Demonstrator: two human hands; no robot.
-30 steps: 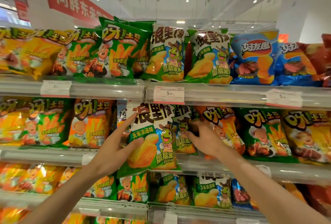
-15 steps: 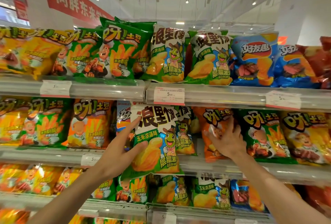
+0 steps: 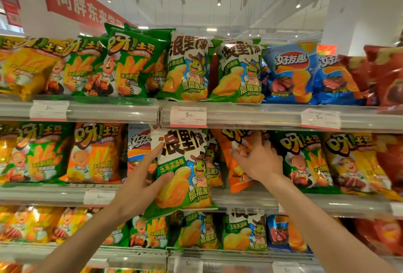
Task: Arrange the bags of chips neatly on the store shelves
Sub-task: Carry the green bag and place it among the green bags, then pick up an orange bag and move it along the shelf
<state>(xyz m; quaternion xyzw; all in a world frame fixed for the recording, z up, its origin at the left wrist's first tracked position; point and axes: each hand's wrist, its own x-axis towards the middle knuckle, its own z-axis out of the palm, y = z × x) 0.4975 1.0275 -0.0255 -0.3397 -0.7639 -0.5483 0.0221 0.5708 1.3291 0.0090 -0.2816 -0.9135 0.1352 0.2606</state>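
A white-and-green chip bag (image 3: pixel 185 170) with a frog cartoon stands at the front of the middle shelf (image 3: pixel 327 204), its bottom hanging over the shelf edge. My left hand (image 3: pixel 141 183) holds its left side, index finger up the face and thumb across the front. To its right leans an orange chip bag (image 3: pixel 234 163), tilted. My right hand (image 3: pixel 257 159) grips the upper part of that orange bag, fingers curled into it. Another frog bag (image 3: pixel 214 166) sits behind, between the two.
The top shelf (image 3: pixel 250 115) carries green, frog and blue bags; price tags (image 3: pixel 188 116) hang on the rails. Green (image 3: pixel 303 159) and yellow bags (image 3: pixel 353 161) crowd the right of the middle shelf, orange (image 3: pixel 96 152) and green bags the left. More bags fill the lower shelf (image 3: pixel 130 253).
My right hand has moved right and up from beside the frog bag onto the orange bag and closed on it. My left hand has lifted the frog bag slightly higher.
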